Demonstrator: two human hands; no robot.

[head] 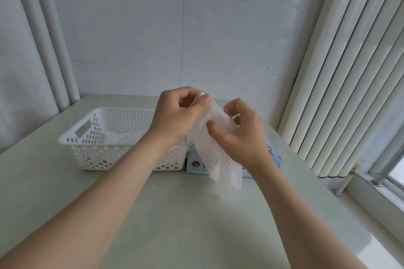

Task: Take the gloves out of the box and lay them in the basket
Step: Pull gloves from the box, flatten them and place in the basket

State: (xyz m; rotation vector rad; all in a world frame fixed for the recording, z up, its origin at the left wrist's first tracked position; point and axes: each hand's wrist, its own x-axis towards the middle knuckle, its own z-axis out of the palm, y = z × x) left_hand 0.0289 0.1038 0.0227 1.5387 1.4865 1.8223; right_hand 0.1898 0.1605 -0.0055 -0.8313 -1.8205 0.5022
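With gloves (122, 136) seemingly already in the basket (87, 137) at nine o'clock of the box (195, 162), left hand (175, 113) and right hand (242, 135) pinch another glove (215, 148), not yet laid.

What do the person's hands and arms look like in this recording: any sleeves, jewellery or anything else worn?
Nothing is worn on the left hand or the right hand: no gloves, and no rings that I can see. The left forearm and right forearm are bare down to the frame's edge, with no sleeves, watch or bracelet in view.
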